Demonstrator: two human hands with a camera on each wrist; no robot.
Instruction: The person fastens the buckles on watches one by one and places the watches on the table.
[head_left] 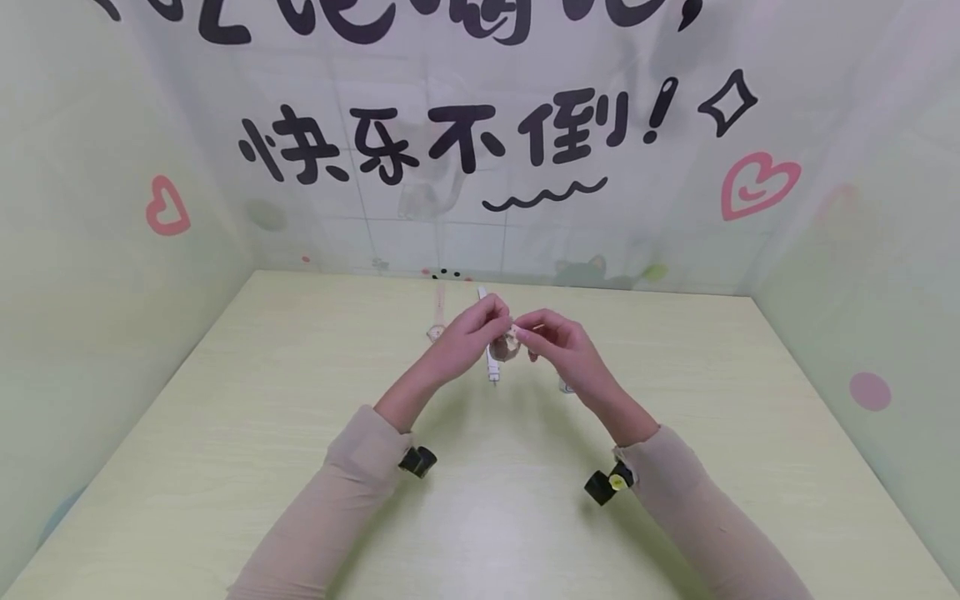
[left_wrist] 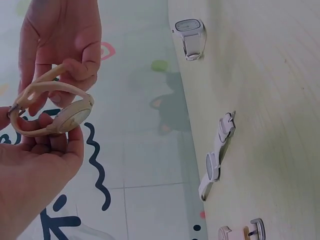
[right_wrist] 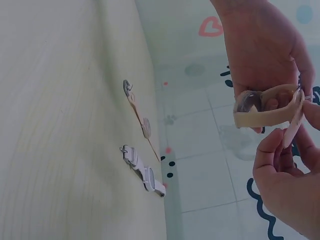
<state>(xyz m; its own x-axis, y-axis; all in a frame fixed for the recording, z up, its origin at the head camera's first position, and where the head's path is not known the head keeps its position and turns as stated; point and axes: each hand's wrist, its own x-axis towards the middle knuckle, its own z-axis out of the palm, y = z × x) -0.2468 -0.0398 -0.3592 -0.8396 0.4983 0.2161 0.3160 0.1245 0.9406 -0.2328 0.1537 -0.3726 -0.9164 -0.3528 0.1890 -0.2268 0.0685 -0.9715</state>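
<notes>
**Both hands pinch one beige watch above the table**

Pinch grip on both sides. Left hand has fingers curled, with the fingertips under the case of the beige watch and the thumb at the strap end. Right hand has thumb and forefinger closed on the free strap end near the buckle; its other fingers are loosely bent. Neither hand is spread wide.

Position: the watch is held in the air between the two hands, above the middle of the pale green table, not touching it.

Orientation: the strap is bent into a closed loop, flattened into an oval. In the left wrist view the oval's long axis runs roughly left to right, with the dial at the right end, tilted down a little. In the right wrist view the dial sits at the left end of the loop.

Appearance: thin beige strap, small round case, pale dial with a glossy glass face, small metal buckle at the strap end.

Nearby on the table, lying flat and apart from the hands: a white watch, a pink-strapped watch, and a white watch with a squarish face.
</notes>
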